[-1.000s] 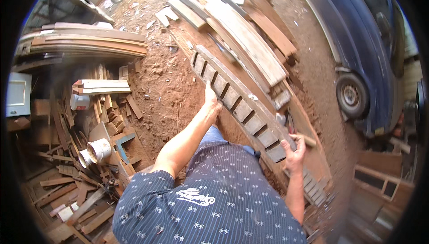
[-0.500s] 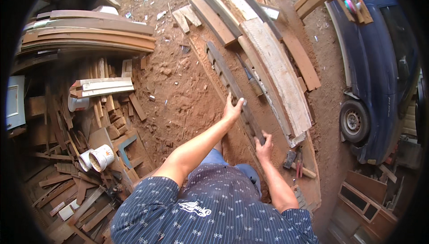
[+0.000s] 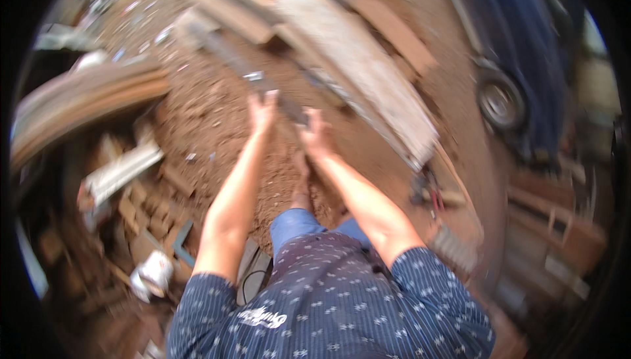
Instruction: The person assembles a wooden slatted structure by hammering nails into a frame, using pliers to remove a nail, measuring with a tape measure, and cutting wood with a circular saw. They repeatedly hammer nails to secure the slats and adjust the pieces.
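A long dark wooden strip (image 3: pixel 286 104) slants from the far left toward my body, held in both hands. My left hand (image 3: pixel 263 114) grips its near side partway along, with the thumb up by the top face. Close to the strip's near end, my right hand (image 3: pixel 317 137) is closed round it. A small pale patch (image 3: pixel 253 76) shows on the strip just beyond my left hand; blur hides what it is. The notches along the strip's edge are not visible now.
Long weathered boards (image 3: pixel 355 44) lie to the right of the strip. Hand tools (image 3: pixel 430 191) rest near their close end. Stacked planks (image 3: pixel 98 106) and a heap of wood offcuts (image 3: pixel 141 211) fill the left. A blue car (image 3: pixel 513 37) stands at the right.
My view has turned and blurred. Both hands have carried the dark strip left and farther from my body, off the place beside the boards, and my arms are stretched straighter.
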`<state>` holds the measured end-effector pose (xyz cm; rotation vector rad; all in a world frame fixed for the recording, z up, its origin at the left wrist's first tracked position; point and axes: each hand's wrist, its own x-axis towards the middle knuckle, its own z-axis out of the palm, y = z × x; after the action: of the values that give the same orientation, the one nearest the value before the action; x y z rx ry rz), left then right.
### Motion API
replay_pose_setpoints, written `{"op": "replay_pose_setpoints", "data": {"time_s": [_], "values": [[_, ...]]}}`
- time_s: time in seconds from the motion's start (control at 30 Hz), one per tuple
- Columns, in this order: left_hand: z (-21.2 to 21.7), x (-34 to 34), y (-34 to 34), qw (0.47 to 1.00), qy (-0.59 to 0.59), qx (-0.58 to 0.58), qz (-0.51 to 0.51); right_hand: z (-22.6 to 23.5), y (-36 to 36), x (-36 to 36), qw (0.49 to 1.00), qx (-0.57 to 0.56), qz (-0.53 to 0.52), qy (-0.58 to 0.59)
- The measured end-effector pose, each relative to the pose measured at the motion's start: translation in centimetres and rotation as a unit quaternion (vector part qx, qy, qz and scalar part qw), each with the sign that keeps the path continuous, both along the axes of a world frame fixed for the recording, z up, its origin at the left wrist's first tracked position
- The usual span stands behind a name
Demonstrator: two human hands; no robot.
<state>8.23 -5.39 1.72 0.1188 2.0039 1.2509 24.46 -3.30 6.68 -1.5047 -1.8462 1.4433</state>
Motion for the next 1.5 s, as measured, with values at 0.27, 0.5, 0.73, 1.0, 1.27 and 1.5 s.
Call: {"op": "replay_pose_setpoints", "data": {"time_s": [0.27,0.5,0.73,1.0,1.27,1.5], "values": [[-0.6,6.5,-10.8,0.976,-0.211,0.001,-0.051,4.2,-4.3,20.3,0.995,0.079,0.057,-0.035],[2.7,2.1,-26.9,0.950,-0.003,-0.289,-0.118,-2.7,-3.2,49.3,0.901,0.122,-0.251,-0.332],[5.8,-0.5,-30.2,0.933,0.057,-0.337,-0.115,-6.2,1.1,52.7,0.909,0.119,-0.032,-0.398],[9.8,3.3,-16.2,0.898,0.221,-0.187,-0.332,-6.2,-1.3,53.5,0.932,0.142,-0.184,-0.278],[8.5,-3.1,-6.3,0.881,0.229,-0.072,-0.408,-5.5,-1.5,58.3,0.765,0.000,0.116,-0.633],[7.2,-14.0,0.0,0.781,0.427,0.055,-0.452,8.7,-6.3,43.2,0.699,-0.160,-0.140,-0.683]]}}
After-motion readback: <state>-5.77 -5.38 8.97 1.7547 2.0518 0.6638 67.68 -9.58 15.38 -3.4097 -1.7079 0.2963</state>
